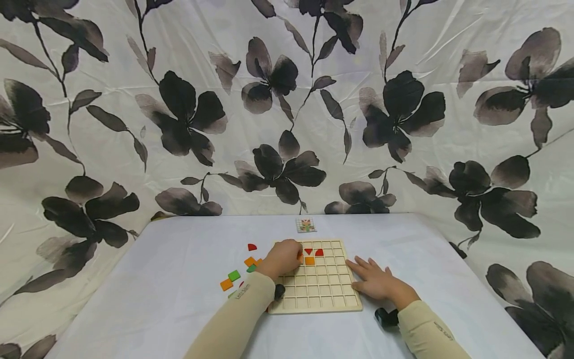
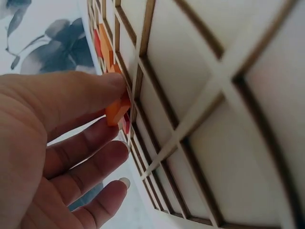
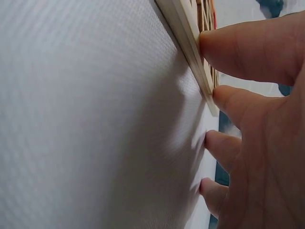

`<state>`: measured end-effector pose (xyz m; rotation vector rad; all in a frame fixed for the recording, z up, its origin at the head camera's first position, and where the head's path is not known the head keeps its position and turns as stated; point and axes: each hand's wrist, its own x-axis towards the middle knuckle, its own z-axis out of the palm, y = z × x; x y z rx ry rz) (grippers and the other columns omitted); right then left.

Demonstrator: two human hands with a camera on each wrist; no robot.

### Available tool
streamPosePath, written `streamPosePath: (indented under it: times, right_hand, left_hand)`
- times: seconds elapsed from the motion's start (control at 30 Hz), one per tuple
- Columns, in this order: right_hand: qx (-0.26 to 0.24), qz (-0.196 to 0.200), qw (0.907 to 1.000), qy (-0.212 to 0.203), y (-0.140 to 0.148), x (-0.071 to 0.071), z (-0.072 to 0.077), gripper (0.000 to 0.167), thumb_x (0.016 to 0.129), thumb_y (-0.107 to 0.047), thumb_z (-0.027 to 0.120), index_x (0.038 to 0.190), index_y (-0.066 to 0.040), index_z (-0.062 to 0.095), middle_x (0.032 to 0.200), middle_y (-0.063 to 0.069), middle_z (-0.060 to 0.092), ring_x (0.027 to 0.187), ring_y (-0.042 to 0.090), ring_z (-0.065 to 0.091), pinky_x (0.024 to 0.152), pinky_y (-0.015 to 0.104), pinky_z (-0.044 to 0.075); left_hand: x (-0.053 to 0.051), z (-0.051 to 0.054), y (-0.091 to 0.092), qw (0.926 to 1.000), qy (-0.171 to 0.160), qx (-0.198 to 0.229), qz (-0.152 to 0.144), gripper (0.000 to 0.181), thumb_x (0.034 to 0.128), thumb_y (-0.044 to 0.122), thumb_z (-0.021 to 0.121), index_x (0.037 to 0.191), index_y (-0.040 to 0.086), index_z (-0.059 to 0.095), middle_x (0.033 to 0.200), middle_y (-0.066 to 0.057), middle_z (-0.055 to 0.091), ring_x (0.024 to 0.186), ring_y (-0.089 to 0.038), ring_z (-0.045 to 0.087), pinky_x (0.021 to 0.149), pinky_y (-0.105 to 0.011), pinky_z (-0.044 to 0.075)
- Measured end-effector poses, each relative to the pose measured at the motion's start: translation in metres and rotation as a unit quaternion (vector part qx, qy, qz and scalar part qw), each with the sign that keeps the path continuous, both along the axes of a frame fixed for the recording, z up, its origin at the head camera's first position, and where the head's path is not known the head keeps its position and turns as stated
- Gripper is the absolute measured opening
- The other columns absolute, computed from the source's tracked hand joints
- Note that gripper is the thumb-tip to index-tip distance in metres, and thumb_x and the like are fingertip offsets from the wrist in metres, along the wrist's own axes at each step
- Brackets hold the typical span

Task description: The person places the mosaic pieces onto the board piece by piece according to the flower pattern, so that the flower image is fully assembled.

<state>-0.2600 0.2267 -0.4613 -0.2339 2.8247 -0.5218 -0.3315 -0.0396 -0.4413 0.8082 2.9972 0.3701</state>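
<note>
A wooden grid board lies on the table, with square cells marked off by thin strips. Over its upper left part, my left hand pinches an orange tile between thumb and forefinger, low against the cells. Just right of that hand, a red triangle, a red quarter-round piece and an orange square sit in cells. My right hand rests at the board's right edge, fingers spread; the thumb and forefinger touch the rim.
Left of the board lie several loose pieces, among them a red quarter-round, a green square and an orange square; the left arm partly hides others. A small patterned card lies beyond the board. Floral cloth hangs behind the table.
</note>
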Motion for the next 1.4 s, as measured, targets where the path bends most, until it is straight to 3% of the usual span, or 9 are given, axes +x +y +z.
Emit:
streamPosePath:
  times: [0.3, 0.43, 0.57, 0.63, 0.73, 0.9, 1.03, 1.17, 1.4]
  right_hand:
    - [0.001, -0.005, 1.0, -0.005, 0.0, 0.0, -0.001, 0.065, 0.092, -0.036, 0.055, 0.151, -0.023, 0.033, 0.16, 0.012, 0.025, 0.146, 0.048, 0.013, 0.106, 0.076, 0.006]
    - [0.003, -0.005, 1.0, -0.003, 0.0, -0.001, -0.002, 0.065, 0.092, -0.036, 0.055, 0.151, -0.023, 0.032, 0.16, 0.012, 0.024, 0.146, 0.048, 0.013, 0.106, 0.076, 0.006]
    - [0.007, -0.005, 1.0, -0.002, 0.0, 0.0, -0.004, 0.065, 0.092, -0.036, 0.054, 0.152, -0.023, 0.032, 0.16, 0.012, 0.024, 0.146, 0.048, 0.013, 0.106, 0.076, 0.006]
    - [0.006, -0.005, 1.0, -0.004, 0.0, 0.0, -0.004, 0.064, 0.093, -0.036, 0.054, 0.152, -0.023, 0.032, 0.16, 0.012, 0.024, 0.146, 0.047, 0.013, 0.106, 0.075, 0.006]
    - [0.009, -0.001, 1.0, -0.004, 0.0, 0.0, -0.004, 0.064, 0.093, -0.036, 0.054, 0.152, -0.023, 0.032, 0.16, 0.012, 0.024, 0.146, 0.048, 0.013, 0.106, 0.076, 0.006]
    - [0.009, -0.001, 0.9999, -0.005, -0.001, 0.001, -0.002, 0.065, 0.093, -0.037, 0.054, 0.152, -0.023, 0.031, 0.16, 0.012, 0.023, 0.146, 0.048, 0.013, 0.106, 0.076, 0.005]
    - [0.009, -0.001, 1.0, -0.003, 0.0, 0.0, -0.002, 0.065, 0.093, -0.037, 0.054, 0.152, -0.022, 0.032, 0.16, 0.012, 0.023, 0.146, 0.048, 0.012, 0.106, 0.076, 0.005]
    - [0.01, -0.003, 0.9999, -0.001, 0.0, 0.0, -0.002, 0.065, 0.093, -0.037, 0.054, 0.152, -0.022, 0.032, 0.16, 0.012, 0.024, 0.145, 0.048, 0.013, 0.106, 0.076, 0.005]
    - [0.011, -0.007, 0.9999, 0.0, 0.0, 0.0, -0.004, 0.064, 0.092, -0.037, 0.054, 0.151, -0.023, 0.033, 0.16, 0.012, 0.025, 0.145, 0.048, 0.014, 0.106, 0.076, 0.006]
  left_hand:
    - [0.003, -0.001, 0.002, 0.9996, -0.019, 0.019, -0.003, 0.006, 0.0867, 0.014, 0.071, 0.086, 0.01, 0.074, 0.087, 0.0, 0.07, 0.08, -0.013, 0.059, 0.08, -0.031, 0.051]
    - [0.002, -0.005, 0.003, 0.9997, -0.016, 0.014, -0.014, 0.01, 0.0874, 0.01, 0.068, 0.079, 0.01, 0.074, 0.082, 0.001, 0.068, 0.073, -0.012, 0.054, 0.074, -0.028, 0.048]
    - [0.004, -0.006, -0.004, 0.9987, -0.031, 0.036, -0.021, 0.014, 0.0905, 0.01, 0.062, 0.089, 0.009, 0.076, 0.092, 0.0, 0.071, 0.081, -0.014, 0.059, 0.077, -0.029, 0.049]
    - [0.004, -0.005, -0.013, 0.9975, -0.041, 0.055, -0.013, 0.017, 0.0927, 0.013, 0.06, 0.1, 0.008, 0.075, 0.104, -0.003, 0.071, 0.095, -0.018, 0.063, 0.086, -0.034, 0.051]
    - [0.002, 0.001, -0.032, 0.9947, -0.055, 0.084, 0.021, 0.023, 0.0948, 0.017, 0.059, 0.112, 0.007, 0.071, 0.114, -0.007, 0.067, 0.112, -0.025, 0.061, 0.097, -0.041, 0.049]
    - [-0.008, 0.009, -0.071, 0.9894, -0.058, 0.1, 0.088, 0.022, 0.0948, 0.018, 0.06, 0.111, 0.007, 0.071, 0.109, -0.007, 0.068, 0.1, -0.021, 0.061, 0.095, -0.041, 0.05]
    - [-0.013, 0.011, -0.099, 0.9869, -0.075, 0.08, 0.118, 0.022, 0.0947, 0.016, 0.06, 0.111, 0.007, 0.07, 0.107, -0.007, 0.068, 0.091, -0.018, 0.058, 0.092, -0.04, 0.051]
    - [-0.013, 0.009, -0.116, 0.9848, -0.1, 0.056, 0.131, 0.022, 0.0926, 0.014, 0.062, 0.112, 0.007, 0.07, 0.106, -0.007, 0.067, 0.09, -0.019, 0.057, 0.093, -0.04, 0.05]
    - [-0.008, -0.002, -0.124, 0.9829, -0.131, 0.047, 0.121, 0.018, 0.0894, 0.013, 0.065, 0.106, 0.01, 0.072, 0.101, -0.006, 0.065, 0.084, -0.019, 0.053, 0.078, -0.033, 0.05]
